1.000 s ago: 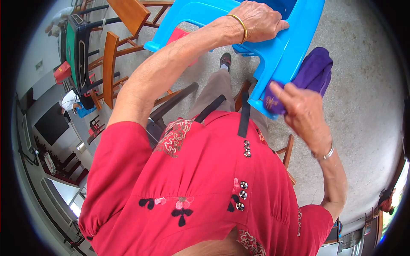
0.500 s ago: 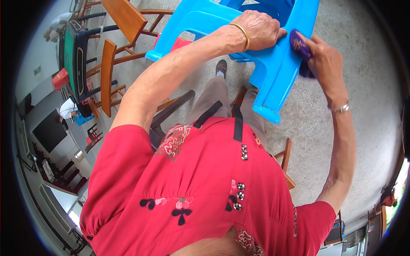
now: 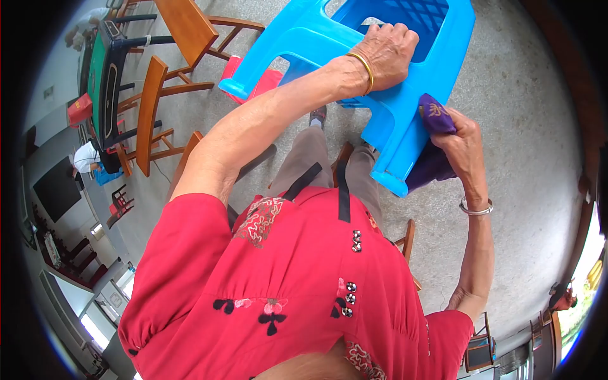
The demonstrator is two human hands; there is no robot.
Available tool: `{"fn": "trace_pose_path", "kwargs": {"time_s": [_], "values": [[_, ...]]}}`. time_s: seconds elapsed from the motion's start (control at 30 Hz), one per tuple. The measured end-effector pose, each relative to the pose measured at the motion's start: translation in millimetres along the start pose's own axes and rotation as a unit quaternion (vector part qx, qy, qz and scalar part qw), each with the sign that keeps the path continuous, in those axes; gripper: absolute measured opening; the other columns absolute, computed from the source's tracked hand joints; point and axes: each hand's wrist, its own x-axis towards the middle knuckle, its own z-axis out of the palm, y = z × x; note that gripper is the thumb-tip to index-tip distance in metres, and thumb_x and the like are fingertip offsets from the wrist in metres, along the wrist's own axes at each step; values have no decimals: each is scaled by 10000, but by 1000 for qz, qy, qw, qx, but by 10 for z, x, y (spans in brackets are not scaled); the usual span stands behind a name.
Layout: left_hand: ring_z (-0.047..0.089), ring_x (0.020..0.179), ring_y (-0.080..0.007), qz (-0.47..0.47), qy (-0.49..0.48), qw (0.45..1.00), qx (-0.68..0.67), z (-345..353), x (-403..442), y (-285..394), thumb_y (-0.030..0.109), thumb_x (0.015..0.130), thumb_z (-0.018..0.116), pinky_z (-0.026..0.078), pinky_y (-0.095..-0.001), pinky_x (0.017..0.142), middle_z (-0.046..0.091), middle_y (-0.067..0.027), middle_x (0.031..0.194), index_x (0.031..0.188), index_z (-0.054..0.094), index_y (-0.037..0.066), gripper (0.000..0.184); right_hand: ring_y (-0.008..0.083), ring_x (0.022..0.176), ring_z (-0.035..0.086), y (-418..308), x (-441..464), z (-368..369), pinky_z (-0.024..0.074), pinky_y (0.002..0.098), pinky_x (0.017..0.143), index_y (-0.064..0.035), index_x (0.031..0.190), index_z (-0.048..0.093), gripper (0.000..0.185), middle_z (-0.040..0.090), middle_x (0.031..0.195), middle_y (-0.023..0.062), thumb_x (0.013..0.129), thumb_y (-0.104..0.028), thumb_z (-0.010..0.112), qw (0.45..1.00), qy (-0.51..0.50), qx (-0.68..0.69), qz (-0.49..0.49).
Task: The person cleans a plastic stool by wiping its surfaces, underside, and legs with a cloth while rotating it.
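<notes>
A blue plastic stool (image 3: 405, 120) is tipped on its side in front of me, its legs pointing toward my body and to the left. My left hand (image 3: 387, 58) is closed on the stool's edge beside its lattice opening. In my right hand (image 3: 461, 147), at the stool's right side, a purple cloth (image 3: 432, 166) with gold lettering is bunched against a leg. Part of the cloth hangs below my fingers, behind the leg.
Wooden chairs (image 3: 152, 114) stand at the left beside a green-topped table (image 3: 97, 79). A red object (image 3: 266, 82) shows behind the stool's legs. A person in white (image 3: 85, 157) is at the far left. Another chair (image 3: 480, 351) is at the lower right.
My right hand went up along the stool with the cloth, then came back down. The stool has shifted slightly down in view, with my left hand still on it.
</notes>
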Motion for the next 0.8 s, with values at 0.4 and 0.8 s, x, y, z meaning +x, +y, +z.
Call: {"fn": "trace_pose_path", "kwargs": {"time_s": [0.4,0.8], "values": [[576,1020,-382,-9,132,985,-112,-16,26,-126,49,808,563,489,-445,867,551,-222,1082,1107,509,1,308,237,687,631,-133,562,-96,529,362,648,-242,1207,667,532,610,764,70,726,-21,611,895,-2,-412,-171],[550,1122,-290,-124,150,978,74,-277,-488,-592,174,861,538,349,-468,990,603,-151,1139,1086,592,29,272,160,665,626,-89,388,-97,533,274,587,-216,1294,582,477,623,812,33,834,-117,661,851,-49,-476,-217]]}}
